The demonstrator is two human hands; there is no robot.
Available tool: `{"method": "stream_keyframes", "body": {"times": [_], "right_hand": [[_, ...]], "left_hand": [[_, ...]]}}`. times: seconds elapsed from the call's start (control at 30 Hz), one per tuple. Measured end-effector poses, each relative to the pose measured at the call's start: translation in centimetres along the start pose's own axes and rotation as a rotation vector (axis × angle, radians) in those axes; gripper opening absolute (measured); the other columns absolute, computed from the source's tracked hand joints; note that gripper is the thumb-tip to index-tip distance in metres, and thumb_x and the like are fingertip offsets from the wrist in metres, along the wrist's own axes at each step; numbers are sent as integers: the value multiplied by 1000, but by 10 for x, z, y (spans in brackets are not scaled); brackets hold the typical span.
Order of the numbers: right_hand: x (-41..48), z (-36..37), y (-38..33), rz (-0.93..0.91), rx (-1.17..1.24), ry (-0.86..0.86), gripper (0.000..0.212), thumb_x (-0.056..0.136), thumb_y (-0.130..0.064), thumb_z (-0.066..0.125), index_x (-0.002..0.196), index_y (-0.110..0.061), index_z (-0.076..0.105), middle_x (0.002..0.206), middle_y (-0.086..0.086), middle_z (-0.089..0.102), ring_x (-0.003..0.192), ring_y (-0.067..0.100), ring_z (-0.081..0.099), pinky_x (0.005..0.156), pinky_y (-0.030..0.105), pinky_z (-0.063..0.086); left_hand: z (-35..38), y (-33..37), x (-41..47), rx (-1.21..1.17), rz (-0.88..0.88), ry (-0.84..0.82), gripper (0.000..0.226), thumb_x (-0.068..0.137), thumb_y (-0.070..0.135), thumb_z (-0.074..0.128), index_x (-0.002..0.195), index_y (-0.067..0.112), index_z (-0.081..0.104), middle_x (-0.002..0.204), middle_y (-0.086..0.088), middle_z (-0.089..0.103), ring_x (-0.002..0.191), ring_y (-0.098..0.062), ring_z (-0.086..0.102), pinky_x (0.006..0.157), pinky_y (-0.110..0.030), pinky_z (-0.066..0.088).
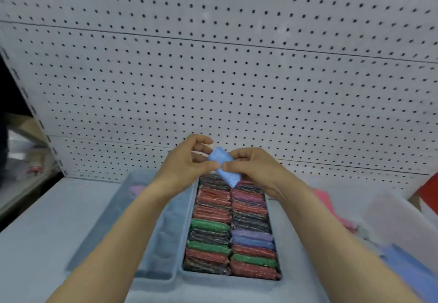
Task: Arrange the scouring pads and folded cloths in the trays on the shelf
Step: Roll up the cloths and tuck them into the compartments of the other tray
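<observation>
A light blue scouring pad (224, 166) is held up above the far end of the middle tray (189, 208). My left hand (187, 162) pinches its left edge and my right hand (256, 168) pinches its right edge, thumbs meeting in front of it. Below, the tray is packed with two rows of glittery scouring pads (231, 229) in red, green, black, purple and blue. The far end of the rows is partly hidden by the held pad and my hands.
A second pale blue tray (151, 267) lies to the left, with a pink item (137, 190) at its far end. Pink cloth (331, 210) and a clear lid (400, 222) lie at the right on the shelf. A white pegboard (213, 77) backs the shelf.
</observation>
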State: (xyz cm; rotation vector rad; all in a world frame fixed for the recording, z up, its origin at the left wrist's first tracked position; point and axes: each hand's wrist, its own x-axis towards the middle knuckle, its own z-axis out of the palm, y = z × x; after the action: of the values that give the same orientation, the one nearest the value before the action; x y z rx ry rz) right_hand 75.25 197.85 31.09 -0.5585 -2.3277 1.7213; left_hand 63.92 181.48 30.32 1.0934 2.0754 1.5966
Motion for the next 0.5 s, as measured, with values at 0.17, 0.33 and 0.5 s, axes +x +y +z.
{"method": "stream_keyframes", "body": {"times": [0.17,0.33,0.5], "right_hand": [[65,113,34,143,271,128,14,86,0,69,99,-6,67,96,14,70,88,29,67,85,45,56],[102,187,64,150,292,256,20,85,3,71,102,-1,63,82,1,70,63,2,66,61,20,53],[130,217,88,84,142,318,24,82,7,71,93,-13,63,87,1,69,75,9,65,70,22,54]], "left_hand": [[-91,-99,-14,66,-277,270,32,88,24,73,118,19,63,105,1,67,99,-22,65,76,-29,51],[-145,-181,-35,327,-562,308,48,91,37,68,131,13,58,123,-9,66,114,-30,59,96,-37,45],[-150,-209,-35,77,-666,265,33,89,23,72,120,12,67,111,-7,70,107,-27,64,96,-39,51]]}}
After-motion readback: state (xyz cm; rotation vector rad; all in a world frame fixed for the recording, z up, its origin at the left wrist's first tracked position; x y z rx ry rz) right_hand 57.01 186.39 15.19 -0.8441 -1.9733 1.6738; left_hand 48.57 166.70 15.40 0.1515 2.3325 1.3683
